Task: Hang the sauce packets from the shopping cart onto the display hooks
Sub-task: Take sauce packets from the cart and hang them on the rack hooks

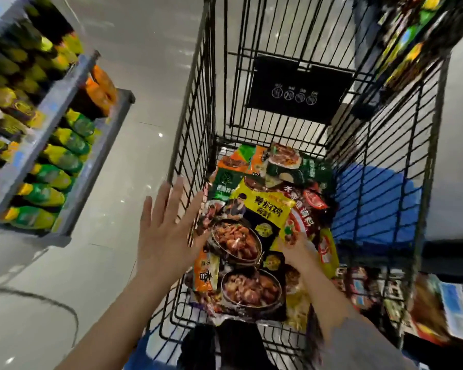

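Forearms: ours, both reaching from the bottom of the view down toward the shopping cart (pixel 198 108).
Left hand (pixel 166 225): we hold it wide, fingers straight and spread, beside the cart's left wire wall; it grips nothing.
Right hand (pixel 295 248): inside the basket, fingers on the yellow-and-black packet (pixel 262 222); we cannot tell whether they pinch it or only rest there.
Sauce packets (pixel 262 188): heaped loose on the cart floor, overlapping, orange, green and red ones under the yellow.
Shelves (pixel 65 145): bottles (pixel 59 156) in rows on our left, blurred.
Display hooks: we see none clearly; blurred packaged goods (pixel 406 46) fill the right side.
Progress: we judge it early or midway, with many packets left to lift and hang.
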Available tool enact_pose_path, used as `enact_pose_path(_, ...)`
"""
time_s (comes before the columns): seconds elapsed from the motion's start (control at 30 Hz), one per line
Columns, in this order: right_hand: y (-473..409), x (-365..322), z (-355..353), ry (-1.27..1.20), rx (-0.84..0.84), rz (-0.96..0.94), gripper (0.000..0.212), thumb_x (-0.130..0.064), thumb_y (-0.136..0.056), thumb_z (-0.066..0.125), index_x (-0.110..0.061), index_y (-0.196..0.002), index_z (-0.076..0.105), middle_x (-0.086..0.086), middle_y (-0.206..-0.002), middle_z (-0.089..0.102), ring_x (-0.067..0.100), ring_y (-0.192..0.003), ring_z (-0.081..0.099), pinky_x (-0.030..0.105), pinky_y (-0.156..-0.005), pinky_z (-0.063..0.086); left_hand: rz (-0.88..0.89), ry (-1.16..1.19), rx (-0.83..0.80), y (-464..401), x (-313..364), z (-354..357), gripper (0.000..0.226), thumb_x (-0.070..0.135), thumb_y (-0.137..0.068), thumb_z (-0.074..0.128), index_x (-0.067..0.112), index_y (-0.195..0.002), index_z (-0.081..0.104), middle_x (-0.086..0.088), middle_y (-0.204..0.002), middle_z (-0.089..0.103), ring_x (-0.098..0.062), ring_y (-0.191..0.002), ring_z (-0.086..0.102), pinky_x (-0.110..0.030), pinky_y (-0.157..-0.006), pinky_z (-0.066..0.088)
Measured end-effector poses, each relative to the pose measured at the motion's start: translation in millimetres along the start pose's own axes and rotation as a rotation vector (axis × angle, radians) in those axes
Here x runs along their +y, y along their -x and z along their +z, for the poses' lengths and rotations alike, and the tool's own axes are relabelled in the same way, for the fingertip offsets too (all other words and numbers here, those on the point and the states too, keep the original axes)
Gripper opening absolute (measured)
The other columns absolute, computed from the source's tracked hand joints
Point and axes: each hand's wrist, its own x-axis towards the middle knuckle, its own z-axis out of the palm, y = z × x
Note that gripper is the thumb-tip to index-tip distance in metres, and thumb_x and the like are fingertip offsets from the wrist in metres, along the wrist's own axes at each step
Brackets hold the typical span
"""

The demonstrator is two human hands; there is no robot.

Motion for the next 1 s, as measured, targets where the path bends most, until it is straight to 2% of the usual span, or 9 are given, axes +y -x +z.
enact_pose_path(0.1,-24.3,-13.2,10.5,-0.014,0.098,0.004,0.073,-0.053,-0.084,0.059,-0.014,-0.140,0.032,0.012,-0.131,0.053,0.031,-0.116,0.053,0.042,-0.095,0.045,-0.031,0.017,0.011,-1.2,-0.3,-0.1,0.075,0.053,-0.078,0.056,0.024,-0.144,0.036,-0.011,-0.156,0.016,-0.031,-0.145,0.009,-0.054,-0.113,0.017)
enact_pose_path(0.2,-39.6,-33.5,22.0,-0.104,0.146,0.027,0.074,-0.050,-0.082,0.064,-0.014,-0.140,0.033,0.009,-0.137,0.048,0.031,-0.124,0.046,0.040,-0.099,0.038,-0.049,0.072,0.025,-2.7,-1.9,1.8,0.073,0.052,-0.079,0.058,0.020,-0.142,0.040,-0.014,-0.155,0.019,-0.033,-0.144,0.013,-0.056,-0.110,0.024)
enact_pose_path(0.27,-50.5,-42.8,34.7,-0.147,0.171,0.102,0.091,-0.058,-0.072,0.070,-0.015,-0.141,0.029,0.010,-0.138,0.047,0.032,-0.126,0.045,0.042,-0.098,0.038,-0.051,0.109,0.028,-3.6,-3.3,3.4,0.072,0.049,-0.079,0.061,0.019,-0.141,0.041,-0.014,-0.155,0.021,-0.034,-0.143,0.016,-0.057,-0.108,0.028)
enact_pose_path(0.33,-60.6,-48.4,50.2,-0.154,0.149,0.210,0.120,-0.067,-0.056,0.075,-0.017,-0.146,0.012,0.013,-0.145,0.036,0.035,-0.131,0.037,0.047,-0.102,0.036,-0.049,0.121,0.037,-3.1,-2.8,3.4,0.071,0.048,-0.079,0.063,0.017,-0.140,0.043,-0.015,-0.154,0.022,-0.034,-0.143,0.016,-0.057,-0.108,0.028)
enact_pose_path(0.4,-63.8,-50.0,62.7,-0.089,0.140,0.280,0.133,-0.065,-0.052,0.078,-0.022,-0.147,-0.005,0.014,-0.152,0.022,0.038,-0.136,0.026,0.051,-0.106,0.033,-0.046,0.130,0.048,-3.1,-1.7,2.4,0.071,0.048,-0.079,0.064,0.017,-0.140,0.044,-0.016,-0.154,0.022,-0.034,-0.143,0.016,-0.057,-0.108,0.028)
enact_pose_path(0.47,-57.6,-49.0,66.4,-0.017,0.152,0.260,0.125,-0.056,-0.062,0.078,-0.024,-0.148,-0.007,0.012,-0.155,0.012,0.037,-0.139,0.019,0.051,-0.106,0.029,-0.029,0.139,0.043,-2.7,-1.1,1.6,0.071,0.048,-0.079,0.063,0.019,-0.140,0.044,-0.016,-0.154,0.022,-0.033,-0.143,0.016,-0.056,-0.108,0.028)
enact_pose_path(0.53,-47.5,-41.0,66.1,0.003,0.154,0.216,0.118,-0.049,-0.067,0.078,-0.026,-0.148,-0.004,0.011,-0.156,0.011,0.035,-0.140,0.020,0.053,-0.106,0.030,-0.014,0.152,0.036,-2.7,-1.7,0.9,0.070,0.048,-0.079,0.062,0.020,-0.140,0.044,-0.016,-0.153,0.024,-0.033,-0.143,0.016,-0.056,-0.108,0.028)
enact_pose_path(0.77,-25.6,9.8,70.0,-0.065,0.126,0.119,0.118,-0.041,-0.070,0.079,-0.026,-0.149,-0.006,0.016,-0.155,0.007,0.038,-0.141,0.015,0.055,-0.105,0.029,0.004,0.166,-0.005,-3.2,-2.8,0.5,0.061,0.049,-0.078,0.061,0.019,-0.131,0.056,-0.013,-0.152,0.030,-0.035,-0.143,0.015,-0.058,-0.102,0.034)
enact_pose_path(1.0,11.6,55.9,70.4,0.214,0.089,-0.034,0.115,-0.050,-0.069,0.076,-0.026,-0.149,-0.004,0.012,-0.156,0.011,0.036,-0.138,0.023,0.046,-0.100,0.038,-0.004,0.152,-0.035,-3.0,-1.7,-1.6,0.062,0.054,-0.078,0.052,0.022,-0.132,0.055,-0.012,-0.152,0.029,-0.034,-0.143,0.014,-0.059,-0.100,0.036)
